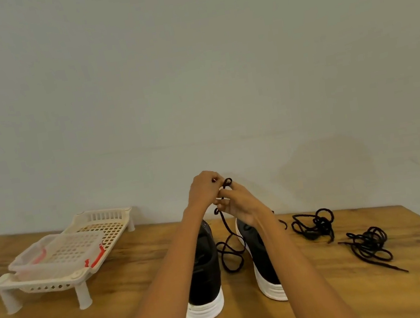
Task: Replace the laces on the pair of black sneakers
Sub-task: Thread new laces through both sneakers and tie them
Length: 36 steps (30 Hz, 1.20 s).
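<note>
Black sneakers stand side by side on the wooden table (336, 301), heels and white soles toward the camera: the left sneaker (204, 278) lies under the left forearm, the right sneaker (260, 258) under the right forearm. No brand mark, label or writing can be read on either shoe or anywhere else in view.

Above the toes of the shoes both hands meet, raised off the table. The left hand (202, 189) has its fingers curled in and pinches the top of a black lace (230, 249); the right hand (238, 205), touching it from the right, has its fingers curled round the same lace, a small loop of which sticks up just above the fingertips. From below the fingers the lace hangs down between the two sneakers and ends in loose loops on the table between them. Whether it passes through any eyelet cannot be told.

To the right of the fingers and lower down, well apart from them, two more tangled black laces lie on the table: a nearer bundle (314, 223) just beyond the right sneaker, and a farther bundle (371, 246) with one end trailing toward the table edge.

Far to the left of the fingers stands a cream slotted plastic rack (84, 275) on short legs, and on it rests a clear plastic container (56, 254) with red clips.
</note>
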Each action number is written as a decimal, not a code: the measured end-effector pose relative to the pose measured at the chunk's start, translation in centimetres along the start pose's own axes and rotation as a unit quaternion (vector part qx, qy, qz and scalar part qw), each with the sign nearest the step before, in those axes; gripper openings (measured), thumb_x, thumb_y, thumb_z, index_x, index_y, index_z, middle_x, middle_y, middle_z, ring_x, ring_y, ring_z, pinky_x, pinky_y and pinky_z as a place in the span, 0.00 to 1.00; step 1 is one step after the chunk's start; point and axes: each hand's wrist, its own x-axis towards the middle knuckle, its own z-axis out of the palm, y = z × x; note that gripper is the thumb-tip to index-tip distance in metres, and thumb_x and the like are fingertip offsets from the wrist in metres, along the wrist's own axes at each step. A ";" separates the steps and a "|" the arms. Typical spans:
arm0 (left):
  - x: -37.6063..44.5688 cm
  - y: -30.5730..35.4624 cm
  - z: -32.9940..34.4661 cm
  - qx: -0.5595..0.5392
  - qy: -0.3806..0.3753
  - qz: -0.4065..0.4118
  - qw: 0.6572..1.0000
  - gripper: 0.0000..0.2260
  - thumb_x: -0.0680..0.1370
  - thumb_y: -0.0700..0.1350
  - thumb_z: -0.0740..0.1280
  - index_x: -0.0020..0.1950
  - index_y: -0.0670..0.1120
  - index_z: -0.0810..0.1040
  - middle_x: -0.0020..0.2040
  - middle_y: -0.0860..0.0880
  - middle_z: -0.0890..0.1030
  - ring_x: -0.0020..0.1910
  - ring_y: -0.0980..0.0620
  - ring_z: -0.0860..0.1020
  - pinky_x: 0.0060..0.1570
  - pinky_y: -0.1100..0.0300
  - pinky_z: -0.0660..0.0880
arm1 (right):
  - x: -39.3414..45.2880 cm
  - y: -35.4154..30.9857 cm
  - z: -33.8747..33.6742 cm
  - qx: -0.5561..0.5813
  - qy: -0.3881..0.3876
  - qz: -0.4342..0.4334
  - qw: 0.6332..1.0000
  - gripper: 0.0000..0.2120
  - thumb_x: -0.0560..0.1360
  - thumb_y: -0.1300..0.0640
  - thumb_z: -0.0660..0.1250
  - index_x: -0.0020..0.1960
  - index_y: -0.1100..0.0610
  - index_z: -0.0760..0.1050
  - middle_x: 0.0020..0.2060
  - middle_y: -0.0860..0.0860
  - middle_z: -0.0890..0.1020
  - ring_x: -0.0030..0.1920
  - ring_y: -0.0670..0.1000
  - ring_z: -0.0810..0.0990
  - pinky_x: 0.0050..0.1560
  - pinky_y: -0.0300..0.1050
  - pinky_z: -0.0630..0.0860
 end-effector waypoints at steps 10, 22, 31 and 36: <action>-1.0 -0.4 0.6 -0.225 0.018 -0.105 0.968 0.09 0.80 0.43 0.61 0.60 0.45 0.70 0.49 0.47 0.74 0.43 0.53 0.74 0.39 0.61 0.70 | 0.6 0.9 0.6 0.004 0.082 -0.036 0.996 0.16 0.83 0.53 0.56 0.59 0.63 0.75 0.31 0.52 0.73 0.29 0.48 0.73 0.33 0.41 0.75; -2.8 -3.8 -5.3 -0.083 -0.024 -0.096 0.992 0.13 0.80 0.34 0.58 0.61 0.37 0.78 0.58 0.35 0.78 0.59 0.36 0.74 0.54 0.52 0.73 | 1.9 -0.5 -1.9 0.125 0.331 -0.112 0.928 0.09 0.82 0.62 0.53 0.51 0.64 0.72 0.34 0.55 0.76 0.33 0.51 0.77 0.32 0.40 0.78; -3.2 -2.5 -2.8 -0.053 0.065 -0.010 0.996 0.10 0.77 0.33 0.64 0.54 0.43 0.80 0.49 0.45 0.82 0.37 0.53 0.77 0.41 0.58 0.75 | -0.2 -1.0 0.4 -0.584 0.126 0.056 0.800 0.30 0.75 0.57 0.68 0.73 0.55 0.60 0.66 0.58 0.69 0.42 0.55 0.83 0.46 0.48 0.81; -3.9 -1.1 -2.3 0.036 0.054 0.040 0.997 0.04 0.76 0.45 0.67 0.46 0.51 0.82 0.45 0.54 0.79 0.42 0.56 0.75 0.41 0.62 0.68 | -1.4 -1.7 1.5 -0.380 -0.038 -0.011 0.924 0.18 0.77 0.63 0.64 0.66 0.58 0.68 0.51 0.54 0.80 0.38 0.49 0.83 0.37 0.39 0.80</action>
